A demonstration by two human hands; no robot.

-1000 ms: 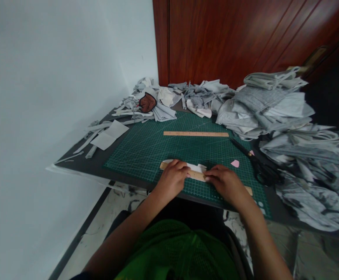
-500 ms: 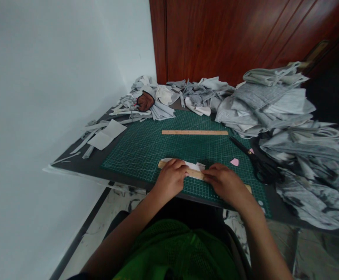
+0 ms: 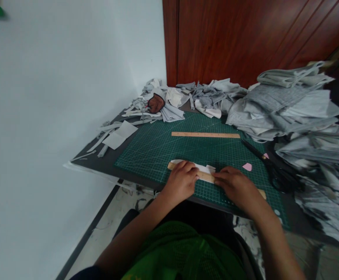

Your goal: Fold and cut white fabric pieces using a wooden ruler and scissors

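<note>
A wooden ruler (image 3: 206,176) lies at a slant near the front of the green cutting mat (image 3: 146,155), over a white piece of paper or fabric (image 3: 203,168). My left hand (image 3: 183,178) presses down on the ruler left of its middle, fingers bent and close together. Further right, my right hand (image 3: 236,186) has its thumb and fingertips closed at the ruler's edge and the end of the white piece. The ruler's right end shows again beyond that hand. What exactly lies under the fingers is hidden.
A second wooden ruler (image 3: 206,135) lies further back. Black scissors (image 3: 270,165) and a pink scrap (image 3: 247,167) are at the right, beside heaped grey fabric (image 3: 283,105). Scraps (image 3: 207,95), a brown piece (image 3: 156,103) and a pale sheet (image 3: 119,135) edge the mat.
The whole view has shifted, so everything appears further right. Both hands keep nearly the same hold on the ruler and white piece.
</note>
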